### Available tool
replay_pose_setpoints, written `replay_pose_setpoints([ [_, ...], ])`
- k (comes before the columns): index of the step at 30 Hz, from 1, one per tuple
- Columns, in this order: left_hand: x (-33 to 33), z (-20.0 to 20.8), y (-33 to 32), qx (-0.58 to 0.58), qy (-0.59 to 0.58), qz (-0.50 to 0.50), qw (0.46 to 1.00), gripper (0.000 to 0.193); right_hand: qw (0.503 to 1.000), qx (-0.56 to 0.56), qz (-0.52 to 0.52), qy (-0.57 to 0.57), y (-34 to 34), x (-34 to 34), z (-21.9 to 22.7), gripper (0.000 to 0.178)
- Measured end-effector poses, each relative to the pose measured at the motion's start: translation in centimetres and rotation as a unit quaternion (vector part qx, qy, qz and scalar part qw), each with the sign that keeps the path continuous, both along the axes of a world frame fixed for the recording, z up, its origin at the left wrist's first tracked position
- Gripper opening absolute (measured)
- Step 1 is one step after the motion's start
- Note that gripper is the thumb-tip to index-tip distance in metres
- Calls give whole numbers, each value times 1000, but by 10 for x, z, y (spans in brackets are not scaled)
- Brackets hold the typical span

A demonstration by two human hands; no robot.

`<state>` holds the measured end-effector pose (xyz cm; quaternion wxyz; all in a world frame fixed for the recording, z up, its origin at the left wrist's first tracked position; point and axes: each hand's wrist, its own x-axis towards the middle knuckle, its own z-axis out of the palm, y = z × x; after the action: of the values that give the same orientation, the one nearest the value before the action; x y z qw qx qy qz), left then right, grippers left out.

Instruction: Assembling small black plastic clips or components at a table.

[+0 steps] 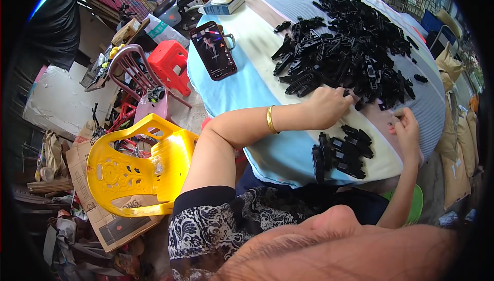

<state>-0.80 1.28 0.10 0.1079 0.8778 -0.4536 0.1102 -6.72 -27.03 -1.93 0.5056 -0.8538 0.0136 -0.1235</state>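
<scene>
To the left, past a yellow moulded-plastic armchair (172,168), a dark rectangular phone (212,50) stands on the pale striped tablecloth (257,83); then comes my left hand (329,107), bunched narrow at the near edge of the big heap of black plastic pieces (355,44), a small cluster of similar pieces (340,146) lying nearer me. My right hand (406,127) curls loosely beyond them, and I can't tell whether either hand holds anything. I seem to be picking from the heap, so the next move calls for a careful pinch on one piece.
</scene>
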Motion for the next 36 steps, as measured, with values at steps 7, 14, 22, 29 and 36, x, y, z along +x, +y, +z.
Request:
replay_pose_setpoints([
  [7,6,-8,-11,-57,67,-125,988,29,998,58,30,-15,37,1,5,9],
  [14,19,-15,-16,-147,84,-202,965,34,986,111,100,67,59,2,9,27],
  [22,26,-20,-14,-160,178,-144,960,22,969,-230,59,-69,65,-14,22,16],
  [29,26,-18,-12,-178,168,-144,959,21,965,-239,71,-86,66,-15,28,14],
  [36,24,-15,-15,-165,189,-132,959,20,945,-300,72,-107,63,-15,27,14],
])
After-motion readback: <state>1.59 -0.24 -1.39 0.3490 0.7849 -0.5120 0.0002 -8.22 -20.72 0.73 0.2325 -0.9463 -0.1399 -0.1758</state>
